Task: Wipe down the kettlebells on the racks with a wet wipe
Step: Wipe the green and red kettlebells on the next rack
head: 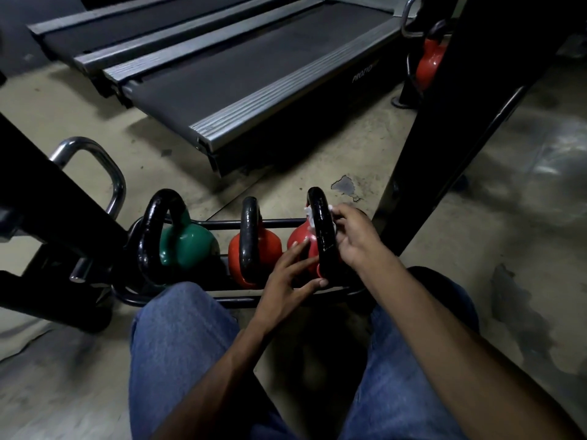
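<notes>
One red kettlebell (300,241) sits rightmost on the low rack (279,222); the left hand (284,282), fingers spread, steadies its body; the right hand (355,241) pinches the wet wipe (308,213) around its black handle (322,230), likely to scrub it.

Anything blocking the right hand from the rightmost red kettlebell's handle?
Nothing visible. The right hand already holds the wipe against that black handle. The left hand rests on the kettlebell body, lower left of the wiped spot.
</notes>
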Action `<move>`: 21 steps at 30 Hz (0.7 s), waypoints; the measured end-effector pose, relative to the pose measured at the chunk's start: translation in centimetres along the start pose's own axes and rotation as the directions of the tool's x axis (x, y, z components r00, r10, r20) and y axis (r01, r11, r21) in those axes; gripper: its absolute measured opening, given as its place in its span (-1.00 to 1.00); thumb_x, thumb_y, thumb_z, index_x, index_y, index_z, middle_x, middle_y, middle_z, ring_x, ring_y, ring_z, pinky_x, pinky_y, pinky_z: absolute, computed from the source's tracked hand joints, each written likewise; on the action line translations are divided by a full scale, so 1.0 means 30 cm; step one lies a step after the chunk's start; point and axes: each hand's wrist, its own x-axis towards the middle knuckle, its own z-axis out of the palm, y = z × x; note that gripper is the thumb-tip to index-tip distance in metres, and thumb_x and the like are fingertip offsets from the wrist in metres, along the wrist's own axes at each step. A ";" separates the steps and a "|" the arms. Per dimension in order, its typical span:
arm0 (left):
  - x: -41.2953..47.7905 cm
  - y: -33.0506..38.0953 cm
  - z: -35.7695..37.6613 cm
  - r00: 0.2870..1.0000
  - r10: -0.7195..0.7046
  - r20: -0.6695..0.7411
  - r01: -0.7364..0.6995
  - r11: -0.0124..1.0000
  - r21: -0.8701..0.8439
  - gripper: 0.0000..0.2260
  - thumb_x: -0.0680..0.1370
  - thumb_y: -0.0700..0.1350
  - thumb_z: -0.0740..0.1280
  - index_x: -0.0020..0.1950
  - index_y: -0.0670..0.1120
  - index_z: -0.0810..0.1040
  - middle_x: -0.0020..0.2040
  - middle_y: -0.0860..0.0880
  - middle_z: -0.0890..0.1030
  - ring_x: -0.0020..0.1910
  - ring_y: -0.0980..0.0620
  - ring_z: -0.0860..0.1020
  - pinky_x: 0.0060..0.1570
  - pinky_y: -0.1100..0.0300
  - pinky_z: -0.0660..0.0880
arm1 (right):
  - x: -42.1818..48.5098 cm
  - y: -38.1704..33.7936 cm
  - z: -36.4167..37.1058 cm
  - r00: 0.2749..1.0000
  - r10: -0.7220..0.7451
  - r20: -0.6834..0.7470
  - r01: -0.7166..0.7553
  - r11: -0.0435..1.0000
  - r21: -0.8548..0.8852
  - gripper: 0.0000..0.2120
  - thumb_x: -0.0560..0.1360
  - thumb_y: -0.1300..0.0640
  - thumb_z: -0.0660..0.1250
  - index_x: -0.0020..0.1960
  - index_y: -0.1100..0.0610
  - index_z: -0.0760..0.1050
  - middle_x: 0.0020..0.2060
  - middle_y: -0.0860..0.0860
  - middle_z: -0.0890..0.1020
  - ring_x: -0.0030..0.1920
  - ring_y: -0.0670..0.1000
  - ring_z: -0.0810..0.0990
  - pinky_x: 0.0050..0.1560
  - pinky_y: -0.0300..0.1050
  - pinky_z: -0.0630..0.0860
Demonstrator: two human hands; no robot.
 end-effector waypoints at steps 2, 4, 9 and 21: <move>-0.003 0.000 0.002 1.000 0.003 -0.007 -0.003 1.000 -0.012 -0.52 0.51 0.07 0.52 0.41 0.14 0.53 0.61 0.18 0.29 0.62 0.17 0.15 0.60 0.02 0.16 | -0.009 0.032 -0.017 0.993 -0.106 -0.056 0.099 0.987 -0.125 -0.85 0.63 0.26 0.24 -0.12 0.21 0.48 -0.31 0.10 0.73 -0.34 0.04 0.67 -0.22 -0.01 0.60; -0.003 0.003 0.003 1.000 0.004 -0.008 -0.004 1.000 -0.018 -0.52 0.51 0.06 0.52 0.41 0.14 0.52 0.60 0.20 0.29 0.61 0.20 0.15 0.60 0.05 0.15 | -0.025 0.076 -0.064 0.971 -0.224 -0.087 0.193 0.942 -0.274 -0.90 0.60 0.17 0.30 -0.06 0.17 0.53 -0.22 0.09 0.70 -0.20 0.09 0.64 -0.09 0.05 0.56; 0.000 0.011 0.000 1.000 0.004 0.005 -0.004 1.000 -0.024 -0.53 0.51 0.07 0.50 0.39 0.21 0.48 0.58 0.30 0.23 0.61 0.24 0.12 0.59 0.07 0.14 | -0.109 0.178 -0.148 0.891 -0.449 -0.068 0.377 0.815 -0.441 -0.88 0.58 0.13 0.39 -0.13 0.00 0.56 -0.24 -0.02 0.64 -0.21 -0.02 0.60 -0.12 0.05 0.55; -0.001 0.004 0.004 1.000 0.014 -0.017 -0.014 0.999 -0.033 -0.54 0.50 0.06 0.52 0.37 0.17 0.52 0.54 0.36 0.23 0.61 0.20 0.17 0.55 0.26 0.13 | -0.075 0.109 -0.085 0.453 -0.666 0.593 0.520 -0.342 -0.782 -0.83 0.51 0.16 0.42 0.09 0.15 0.59 0.02 0.07 0.52 0.05 0.07 0.49 -0.07 0.03 0.56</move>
